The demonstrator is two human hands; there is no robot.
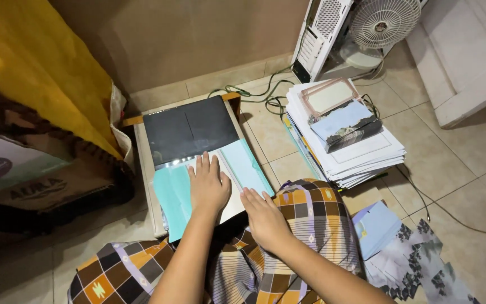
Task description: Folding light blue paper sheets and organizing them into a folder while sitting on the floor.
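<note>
both hands pressing a sheet flat on a low board on the floor

the left hand [207, 188] lies open, fingers spread, on the white sheet [227, 169] atop the teal folder [173, 197]; the right hand [264, 217] rests flat on its near edge, gripping nothing. the sheet could skew under uneven pressure, and the paper stack [361, 155] nearby leans and could slide.

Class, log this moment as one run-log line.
left hand: flat on pale teal paper sheets | right hand: flat on sheets' edge | black flat board: behind
</note>
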